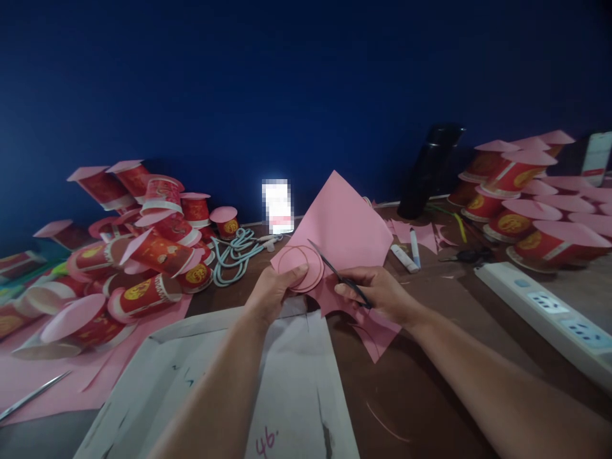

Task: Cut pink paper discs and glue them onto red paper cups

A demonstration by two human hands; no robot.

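Note:
My left hand (276,290) pinches a sheet of pink paper (342,223) by a round part (301,268) marked with a drawn circle. My right hand (377,293) is closed on dark scissors (335,271), whose blades are open into the paper beside the circle. The sheet stands up over the brown table (430,357). Pink offcuts (377,331) lie below my right hand.
Heaps of red paper cups with pink paper lids lie at the left (143,255) and right (521,197). A white cardboard sheet (287,370) is under my left arm. A power strip (545,306), markers (406,255), a teal cord (234,252), a black bottle (430,169) and metal scissors (29,396) are around.

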